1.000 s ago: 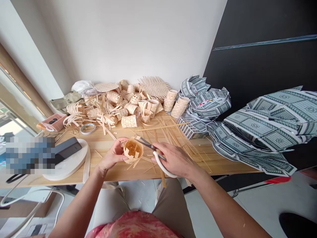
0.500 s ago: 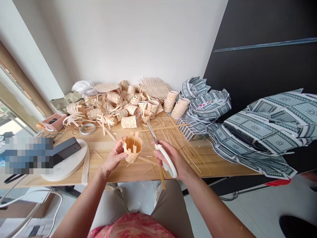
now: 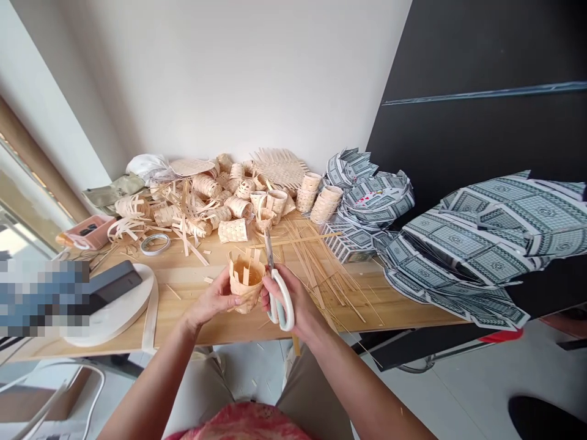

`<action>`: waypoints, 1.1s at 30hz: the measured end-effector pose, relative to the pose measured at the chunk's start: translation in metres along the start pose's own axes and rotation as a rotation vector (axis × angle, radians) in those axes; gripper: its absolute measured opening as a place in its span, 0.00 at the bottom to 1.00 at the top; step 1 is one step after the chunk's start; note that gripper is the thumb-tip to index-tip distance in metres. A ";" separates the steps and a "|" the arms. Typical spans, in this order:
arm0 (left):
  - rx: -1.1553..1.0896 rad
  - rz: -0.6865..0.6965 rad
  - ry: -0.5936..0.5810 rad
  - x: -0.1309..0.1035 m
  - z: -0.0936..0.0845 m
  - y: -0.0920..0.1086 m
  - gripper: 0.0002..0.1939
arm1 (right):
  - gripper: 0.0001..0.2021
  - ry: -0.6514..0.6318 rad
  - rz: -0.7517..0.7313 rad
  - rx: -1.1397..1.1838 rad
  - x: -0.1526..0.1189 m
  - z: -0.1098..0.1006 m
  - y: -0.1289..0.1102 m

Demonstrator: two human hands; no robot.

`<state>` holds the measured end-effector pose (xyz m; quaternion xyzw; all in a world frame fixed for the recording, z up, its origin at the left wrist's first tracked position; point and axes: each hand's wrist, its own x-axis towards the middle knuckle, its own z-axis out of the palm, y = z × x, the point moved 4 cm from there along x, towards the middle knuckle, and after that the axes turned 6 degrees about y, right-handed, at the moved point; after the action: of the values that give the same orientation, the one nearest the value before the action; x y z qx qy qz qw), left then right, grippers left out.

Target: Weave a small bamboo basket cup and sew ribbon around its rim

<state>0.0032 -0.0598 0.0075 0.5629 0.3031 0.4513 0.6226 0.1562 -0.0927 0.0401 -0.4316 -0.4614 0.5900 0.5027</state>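
Observation:
Above the table's front part, my left hand [image 3: 215, 302] grips a small woven basket [image 3: 246, 293] by its left side. Its mouth faces up, and several flat strip ends stick up from the rim. White-handled scissors [image 3: 280, 299] are in my right hand [image 3: 293, 305], close against the basket's right side. Their blades point up and away from me and look closed. My right fingertips are at the basket's wall; whether they press on it I cannot tell.
Finished and partly woven baskets [image 3: 233, 231] lie heaped at the back. Loose strips [image 3: 316, 263] spread over the wooden table [image 3: 183, 318]. A tape roll [image 3: 155, 244] lies left, near a pink box [image 3: 89, 232]. Folded playing-card constructions [image 3: 458, 244] fill the right side.
My right hand has come left with the scissors, up to the basket. The scissors have turned more upright. The basket stays in my left hand, and the whole view has shifted slightly.

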 end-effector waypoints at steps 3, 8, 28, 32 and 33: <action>-0.072 0.013 0.050 0.000 -0.013 -0.004 0.27 | 0.17 -0.021 -0.101 -0.301 -0.003 -0.015 -0.009; -0.095 0.004 0.037 -0.001 -0.027 -0.006 0.29 | 0.10 -0.038 -0.300 -1.041 -0.008 -0.039 -0.030; -0.127 0.015 0.005 -0.001 -0.025 0.006 0.37 | 0.14 -0.118 -0.410 -1.348 -0.006 -0.032 -0.041; -0.139 0.005 -0.018 -0.001 -0.022 0.005 0.36 | 0.13 -0.124 -0.400 -1.349 -0.006 -0.032 -0.041; -0.137 0.004 -0.025 -0.001 -0.021 0.004 0.35 | 0.13 -0.125 -0.401 -1.352 -0.006 -0.031 -0.041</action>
<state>-0.0166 -0.0523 0.0076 0.5253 0.2625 0.4653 0.6623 0.1954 -0.0928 0.0740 -0.5213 -0.8252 0.0940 0.1960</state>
